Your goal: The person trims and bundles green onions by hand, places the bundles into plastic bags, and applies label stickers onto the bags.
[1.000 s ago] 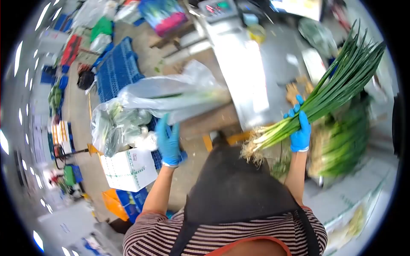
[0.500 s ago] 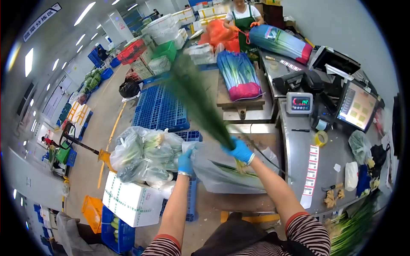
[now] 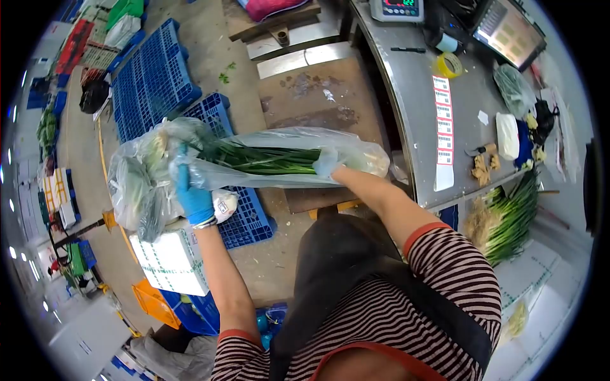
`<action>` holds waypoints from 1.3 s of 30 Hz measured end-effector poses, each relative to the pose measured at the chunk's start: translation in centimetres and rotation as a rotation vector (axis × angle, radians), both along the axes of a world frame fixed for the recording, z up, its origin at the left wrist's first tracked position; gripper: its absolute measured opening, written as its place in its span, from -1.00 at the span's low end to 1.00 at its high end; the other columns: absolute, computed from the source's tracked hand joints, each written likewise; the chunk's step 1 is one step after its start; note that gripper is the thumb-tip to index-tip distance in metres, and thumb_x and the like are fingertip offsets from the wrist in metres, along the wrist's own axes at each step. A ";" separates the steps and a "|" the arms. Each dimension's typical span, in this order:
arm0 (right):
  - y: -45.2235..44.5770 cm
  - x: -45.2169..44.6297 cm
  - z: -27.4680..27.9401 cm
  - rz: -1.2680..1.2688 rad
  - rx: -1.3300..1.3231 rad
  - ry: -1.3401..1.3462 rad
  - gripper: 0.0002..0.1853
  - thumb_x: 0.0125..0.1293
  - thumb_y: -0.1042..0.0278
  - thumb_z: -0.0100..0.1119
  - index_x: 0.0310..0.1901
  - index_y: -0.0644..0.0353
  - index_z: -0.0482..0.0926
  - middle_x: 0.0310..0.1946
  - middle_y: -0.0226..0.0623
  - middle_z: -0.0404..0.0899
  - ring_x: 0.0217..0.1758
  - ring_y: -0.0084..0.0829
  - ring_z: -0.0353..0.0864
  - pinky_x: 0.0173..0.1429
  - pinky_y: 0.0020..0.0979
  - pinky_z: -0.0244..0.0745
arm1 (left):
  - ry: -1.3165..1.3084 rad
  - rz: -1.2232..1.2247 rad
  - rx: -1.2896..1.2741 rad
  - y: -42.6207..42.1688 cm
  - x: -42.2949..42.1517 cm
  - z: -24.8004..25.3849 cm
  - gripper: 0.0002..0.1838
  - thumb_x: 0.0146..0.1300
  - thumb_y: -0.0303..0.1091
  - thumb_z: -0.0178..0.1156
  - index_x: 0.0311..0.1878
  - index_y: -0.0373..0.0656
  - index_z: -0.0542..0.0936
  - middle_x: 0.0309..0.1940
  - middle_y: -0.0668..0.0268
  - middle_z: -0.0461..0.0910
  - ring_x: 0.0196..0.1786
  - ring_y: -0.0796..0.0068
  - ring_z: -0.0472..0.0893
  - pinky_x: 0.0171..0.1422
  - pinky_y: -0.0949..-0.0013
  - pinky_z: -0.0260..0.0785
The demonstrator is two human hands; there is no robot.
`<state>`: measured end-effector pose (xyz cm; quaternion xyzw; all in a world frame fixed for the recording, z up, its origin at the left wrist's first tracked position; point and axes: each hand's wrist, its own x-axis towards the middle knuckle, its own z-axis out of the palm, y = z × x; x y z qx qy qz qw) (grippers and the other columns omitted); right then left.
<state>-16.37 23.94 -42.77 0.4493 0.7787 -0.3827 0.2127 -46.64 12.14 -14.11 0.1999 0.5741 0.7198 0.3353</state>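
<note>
A long clear plastic bag (image 3: 362, 155) stretches across in front of me, with a bunch of dark green spring onions (image 3: 267, 159) lying lengthwise inside. My left hand (image 3: 194, 198), in a blue glove, pinches the bag near its left end. Through the film I see my gloved right hand (image 3: 326, 163) inside the bag, closed around the right end of the bunch; its fingers are partly blurred by the plastic. Beside my left hand, several filled bags of vegetables (image 3: 136, 184) rest on a white foam box (image 3: 166, 260).
To the right stands a steel table (image 3: 406, 120) with a scale (image 3: 397, 9), a label strip (image 3: 443, 136), yellow tape (image 3: 448, 65) and ginger (image 3: 485, 166). Loose spring onions (image 3: 508, 219) lie below it. Blue pallets (image 3: 155, 82) and a brown platform (image 3: 311, 95) occupy the floor ahead.
The spring onions went from being raised in my right hand to lying inside the bag. My left hand moved left with the bag's edge. The view tilted downward, and the co-worker left the frame.
</note>
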 end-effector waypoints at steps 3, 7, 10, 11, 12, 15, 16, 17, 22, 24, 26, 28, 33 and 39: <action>-1.1 -0.8 0.1 0.216 0.312 -0.019 -0.60 0.37 0.13 -0.01 0.06 0.23 0.59 0.00 -0.08 0.61 -0.02 -0.09 0.57 0.14 -0.17 0.45 | 0.050 -0.071 0.071 2.0 4.7 8.8 -0.50 0.43 -0.31 0.02 0.36 -0.35 0.39 0.33 0.17 0.42 0.25 0.42 0.46 0.36 0.35 0.28; -1.5 -0.9 -2.4 0.018 0.813 0.165 -0.55 0.39 0.13 -0.07 0.11 0.30 0.55 0.10 0.05 0.53 0.13 -0.04 0.53 0.24 -0.05 0.42 | 0.302 -0.091 -0.174 1.3 4.9 8.2 -0.53 0.40 -0.30 0.11 0.30 -0.34 0.46 0.11 0.21 0.58 0.13 0.43 0.51 0.30 0.39 0.29; -0.6 0.8 7.4 0.433 0.467 -0.146 -0.45 0.41 0.02 -0.02 0.25 0.28 0.42 0.21 -0.04 0.50 0.23 -0.08 0.51 0.28 -0.12 0.40 | 0.364 -0.066 -0.388 -1.3 1.5 3.6 -0.58 0.36 -0.33 0.17 0.21 -0.36 0.54 0.07 0.20 0.60 0.10 0.42 0.54 0.26 0.36 0.34; 0.1 2.6 9.7 0.303 0.278 0.023 -0.40 0.32 -0.02 0.11 0.24 0.28 0.44 0.21 0.04 0.49 0.22 -0.02 0.51 0.28 -0.12 0.40 | 0.359 -0.059 -0.440 -2.2 0.5 2.3 -0.59 0.33 -0.35 0.19 0.18 -0.37 0.56 0.07 0.18 0.60 0.10 0.40 0.54 0.26 0.34 0.35; 0.9 4.3 11.9 0.167 0.080 0.180 -0.34 0.24 -0.06 0.24 0.24 0.27 0.46 0.21 0.12 0.47 0.20 0.05 0.50 0.29 -0.12 0.40 | 0.372 -0.009 -0.508 -2.9 0.1 1.8 -0.59 0.31 -0.33 0.22 0.16 -0.38 0.56 0.04 0.16 0.61 0.04 0.40 0.55 0.20 0.32 0.38; -1.3 10.0 22.0 -0.218 0.065 0.872 -0.52 0.35 0.12 0.19 0.22 0.18 0.52 0.14 -0.01 0.56 0.16 -0.06 0.57 0.25 -0.20 0.46 | 0.461 0.121 -0.525 -4.9 -0.5 0.0 -0.52 0.25 -0.27 0.31 0.12 -0.44 0.55 -0.06 0.11 0.64 -0.10 0.36 0.56 0.04 0.29 0.45; -2.0 12.1 24.9 -0.281 -0.091 0.860 -0.54 0.37 0.13 0.19 0.23 0.13 0.53 0.07 -0.06 0.61 0.08 -0.19 0.63 0.20 -0.28 0.49 | 0.554 0.218 -0.575 -5.2 -0.6 -0.4 -0.50 0.24 -0.27 0.31 0.14 -0.45 0.54 -0.02 0.07 0.63 -0.06 0.32 0.56 0.10 0.26 0.43; -2.9 14.4 27.4 -0.326 -0.088 0.903 -0.57 0.38 0.15 0.18 0.23 0.10 0.55 -0.03 -0.12 0.66 0.01 -0.30 0.65 0.17 -0.31 0.51 | 0.649 0.312 -0.627 -5.3 -0.4 -0.5 -0.47 0.24 -0.27 0.32 0.16 -0.47 0.52 0.02 0.04 0.62 -0.01 0.28 0.55 0.15 0.24 0.41; -7.2 27.3 32.0 -0.795 -0.302 0.770 -0.64 0.43 0.20 0.14 0.21 0.04 0.59 -0.14 -0.30 0.69 -0.14 -0.49 0.66 -0.03 -0.43 0.57 | 1.017 0.368 -0.504 -1.5 8.8 5.3 -0.46 0.24 -0.29 0.28 0.19 -0.47 0.48 0.12 -0.06 0.56 0.14 0.13 0.54 0.32 0.19 0.32; -9.0 33.6 30.0 -0.951 -0.239 0.764 -0.65 0.44 0.22 0.14 0.21 0.01 0.60 -0.14 -0.37 0.69 -0.18 -0.58 0.64 -0.14 -0.50 0.57 | 1.104 0.249 -0.354 1.2 13.5 6.7 -0.52 0.25 -0.38 0.24 0.19 -0.43 0.49 0.12 -0.02 0.57 0.14 0.15 0.54 0.33 0.19 0.31; -11.6 40.1 28.2 -1.109 -0.082 0.835 -0.68 0.46 0.24 0.12 0.18 0.06 0.62 -0.15 -0.40 0.68 -0.17 -0.62 0.62 -0.20 -0.54 0.54 | 1.118 0.175 -0.277 4.1 21.1 8.4 -0.54 0.25 -0.43 0.21 0.22 -0.37 0.48 0.16 0.03 0.54 0.19 0.16 0.50 0.40 0.18 0.24; -14.0 46.2 28.4 -1.294 -0.027 0.773 -0.67 0.47 0.23 0.11 0.17 0.11 0.61 -0.13 -0.39 0.68 -0.18 -0.60 0.64 -0.23 -0.52 0.55 | 1.142 0.002 -0.156 6.3 27.1 8.2 -0.53 0.26 -0.44 0.22 0.23 -0.33 0.47 0.20 0.05 0.50 0.24 0.14 0.47 0.44 0.17 0.19; -22.2 59.7 25.8 -1.693 0.134 0.677 -0.69 0.49 0.23 0.03 0.17 0.03 0.61 -0.24 -0.41 0.66 -0.38 -0.64 0.55 -0.31 -0.58 0.44 | 1.231 -0.527 -0.139 8.0 39.6 2.1 -0.54 0.23 -0.43 0.26 0.22 -0.22 0.50 0.24 0.05 0.49 0.32 0.09 0.43 0.43 0.14 0.23; -27.7 65.5 20.5 -1.801 0.137 0.642 -0.69 0.51 0.24 0.00 0.15 0.08 0.61 -0.25 -0.36 0.67 -0.41 -0.66 0.54 -0.37 -0.60 0.43 | 1.367 -0.423 -0.128 15.9 43.9 -10.2 -0.01 0.03 -0.43 0.43 0.52 -0.12 0.11 0.17 -0.01 0.52 0.21 0.01 0.52 0.22 0.12 0.42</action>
